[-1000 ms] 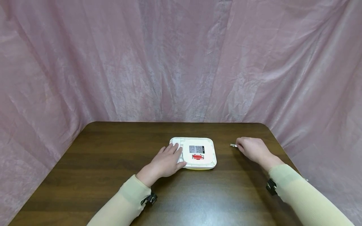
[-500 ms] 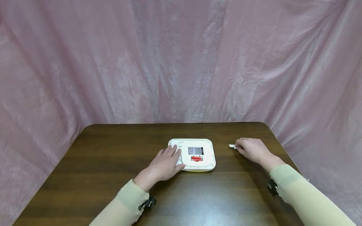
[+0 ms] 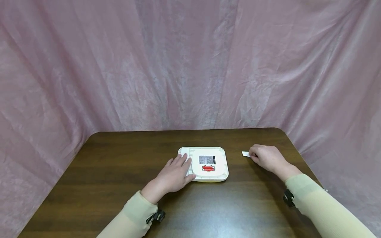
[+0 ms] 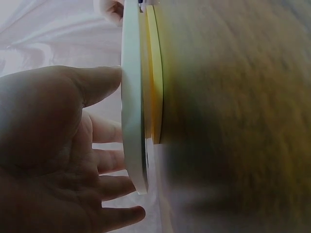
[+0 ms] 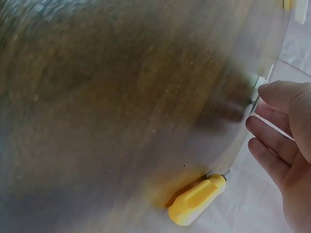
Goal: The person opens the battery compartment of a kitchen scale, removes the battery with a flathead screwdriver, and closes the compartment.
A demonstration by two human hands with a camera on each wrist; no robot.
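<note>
A white square device [image 3: 214, 155] lies face-down on the dark wooden table [image 3: 119, 158], showing a label and a red battery [image 3: 208, 168] in an open bay. My left hand [image 3: 181, 162] lies flat with straight fingers on its left edge. The left wrist view shows the device [image 4: 132, 97] edge-on, white over yellow, with my left hand [image 4: 116, 145] against it. To the right, my right hand [image 3: 253, 154] rests on the table, its fingertips at a small white piece [image 3: 245, 153]. In the right wrist view its fingers [image 5: 272, 131] are relaxed beside the small white piece [image 5: 260, 81].
A yellow-handled tool [image 5: 197, 199] lies on the table under my right palm, seen only in the right wrist view. Pink cloth [image 3: 190, 66] hangs behind and on both sides of the table. The table's rounded far corner [image 3: 278, 130] is close to my right hand.
Both hands stay where they were. Only the head view has shifted slightly.
</note>
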